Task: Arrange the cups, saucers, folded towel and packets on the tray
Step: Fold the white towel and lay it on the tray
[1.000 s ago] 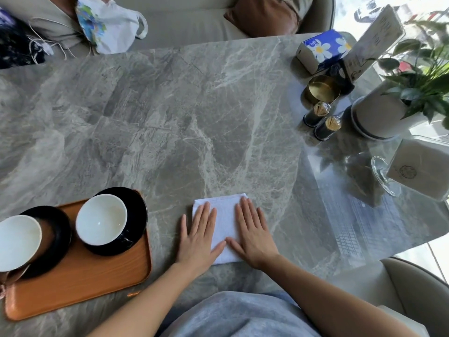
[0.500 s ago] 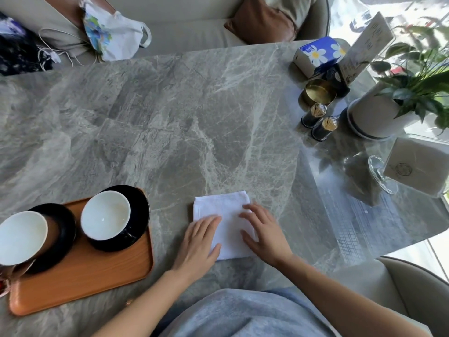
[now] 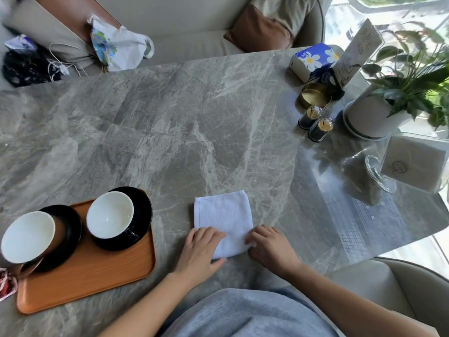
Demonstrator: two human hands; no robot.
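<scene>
A white folded towel lies on the marble table near the front edge. My left hand curls its fingers over the towel's near left corner, and my right hand pinches its near right corner. To the left sits an orange tray. It carries two white cups, one on a black saucer and another on a second black saucer. A red and white packet pokes in at the tray's left end.
At the far right stand a blue tissue box, a brass tin, two dark toothpick jars, a potted plant and a clear napkin holder. A sofa with bags runs along the far edge.
Both hands have slid back from lying flat on the towel to its near edge, and the fingers have curled onto the two near corners. The cups and tray have not been touched.
</scene>
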